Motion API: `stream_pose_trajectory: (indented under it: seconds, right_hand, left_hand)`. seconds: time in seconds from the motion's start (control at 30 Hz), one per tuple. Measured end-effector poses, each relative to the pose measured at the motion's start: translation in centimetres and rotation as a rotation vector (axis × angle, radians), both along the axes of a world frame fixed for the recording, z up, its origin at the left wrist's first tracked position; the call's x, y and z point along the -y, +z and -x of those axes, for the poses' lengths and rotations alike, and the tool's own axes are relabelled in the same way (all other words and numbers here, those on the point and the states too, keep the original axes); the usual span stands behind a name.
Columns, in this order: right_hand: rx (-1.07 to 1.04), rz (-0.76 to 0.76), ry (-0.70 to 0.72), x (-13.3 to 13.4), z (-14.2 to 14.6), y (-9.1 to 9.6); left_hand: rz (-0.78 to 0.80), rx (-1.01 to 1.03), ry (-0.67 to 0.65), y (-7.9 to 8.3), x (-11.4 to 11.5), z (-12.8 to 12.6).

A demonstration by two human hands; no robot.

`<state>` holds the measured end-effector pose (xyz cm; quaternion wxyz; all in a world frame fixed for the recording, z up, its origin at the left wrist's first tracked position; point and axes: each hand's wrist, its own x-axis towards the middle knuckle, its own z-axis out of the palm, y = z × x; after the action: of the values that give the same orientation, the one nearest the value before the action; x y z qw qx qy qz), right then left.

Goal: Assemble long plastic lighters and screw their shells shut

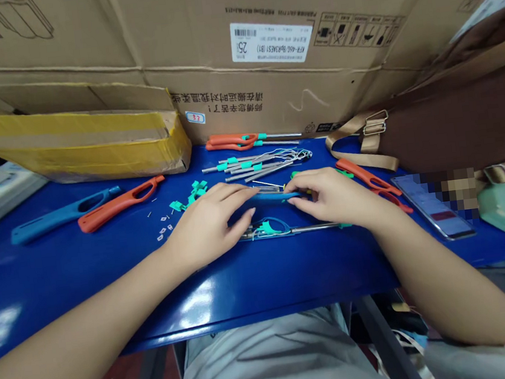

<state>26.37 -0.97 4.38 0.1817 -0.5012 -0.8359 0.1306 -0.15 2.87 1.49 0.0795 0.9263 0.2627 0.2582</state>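
A blue lighter casing half (272, 197) is held level between my hands, one at each end. My left hand (213, 221) grips its left end with thumb and fingers. At the other end, my right hand (326, 196) pinches the casing. Just below lies another blue casing half with a teal trigger (266, 228) and a metal tube (314, 228) in it. Behind my hands are several metal lighter tubes (250, 166) with teal parts and white wires. Loose teal triggers (195, 191) lie beside my left hand, partly hidden by it.
Blue (55, 219) and orange casings (117, 206) lie at left, with small white pieces (162, 231) nearby. Orange lighters (231, 142) lie at the back. To the right are an orange casing (365, 176), a phone (432, 205) and a brown bag (448, 112). Cardboard boxes (92, 141) stand behind.
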Motion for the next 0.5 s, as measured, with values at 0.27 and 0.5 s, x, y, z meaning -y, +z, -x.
stream_pose_trajectory:
  seconds: [0.27, 0.5]
  right_hand:
    - [-0.679, 0.528, -0.076, 0.4, 2.6, -0.9]
    - [-0.362, 0.195, 0.033, 0.9, 2.7, -1.1]
  left_hand:
    - [-0.171, -0.111, -0.121, 2.0, -0.4, 1.3]
    - [0.11, -0.212, -0.095, 3.0, -1.0, 2.0]
